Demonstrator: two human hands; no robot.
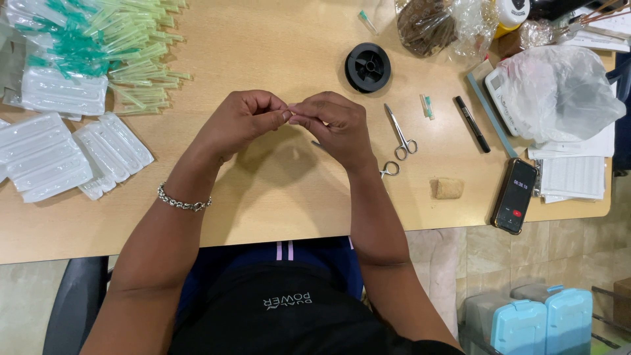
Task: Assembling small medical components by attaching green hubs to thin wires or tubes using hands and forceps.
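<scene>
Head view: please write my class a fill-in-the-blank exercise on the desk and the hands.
1. The spool beyond the hands is ____ in colour.
2. The bracelet sits on the ____ wrist.
3. Between the forceps and the phone lies a black ____.
4. The left hand and right hand meet at their ____.

Missing words: black; left; pen; fingertips

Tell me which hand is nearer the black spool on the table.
Right. The right hand sits just below and left of the black spool; the left hand is farther left, its fingertips meeting the right's.
</scene>
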